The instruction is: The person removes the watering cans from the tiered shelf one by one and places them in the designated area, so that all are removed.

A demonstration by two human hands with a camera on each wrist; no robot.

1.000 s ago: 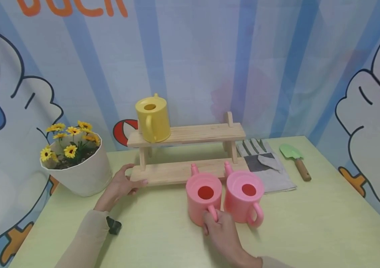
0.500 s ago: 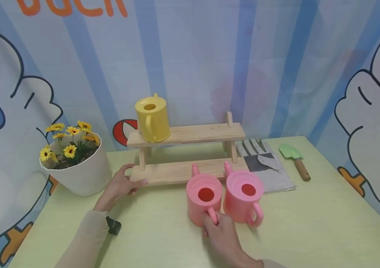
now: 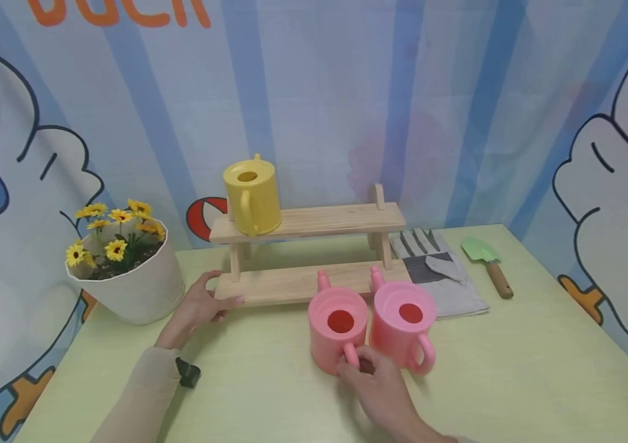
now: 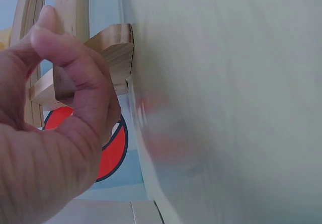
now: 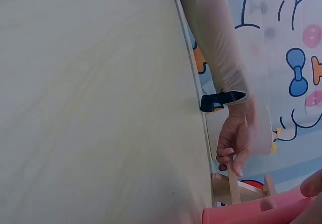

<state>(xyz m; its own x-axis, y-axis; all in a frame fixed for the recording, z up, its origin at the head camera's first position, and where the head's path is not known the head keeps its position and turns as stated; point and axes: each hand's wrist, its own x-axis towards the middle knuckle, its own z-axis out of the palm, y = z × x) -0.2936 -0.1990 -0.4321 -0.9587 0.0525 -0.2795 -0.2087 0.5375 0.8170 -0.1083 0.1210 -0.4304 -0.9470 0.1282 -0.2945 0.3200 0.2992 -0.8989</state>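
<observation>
A two-tier wooden plant stand [image 3: 314,282] stands at the middle of the table. At the left end of its lower board, my left hand [image 3: 200,303] grips it, thumb along the front edge; the left wrist view shows the curled fingers [image 4: 83,75] at the wood. My right hand [image 3: 381,389] has thumb and forefinger around the handle of a pink watering can [image 3: 325,344], which stands upright before the stand. A second pink watering can [image 3: 391,338] stands close on its right, handle toward me. On the upper board's left end sits a yellow watering can [image 3: 264,203].
A white pot [image 3: 136,295] with yellow flowers [image 3: 117,250] stands left of the plant stand. Grey work gloves [image 3: 452,292] lie to the right, beside a green trowel [image 3: 496,277] with a wooden handle. A printed curtain [image 3: 319,111] hangs behind the table.
My right hand has shifted slightly right and its fingers have loosened around the pink can's handle, leaving a visible gap. Left hand, cans and stand stay practically still.
</observation>
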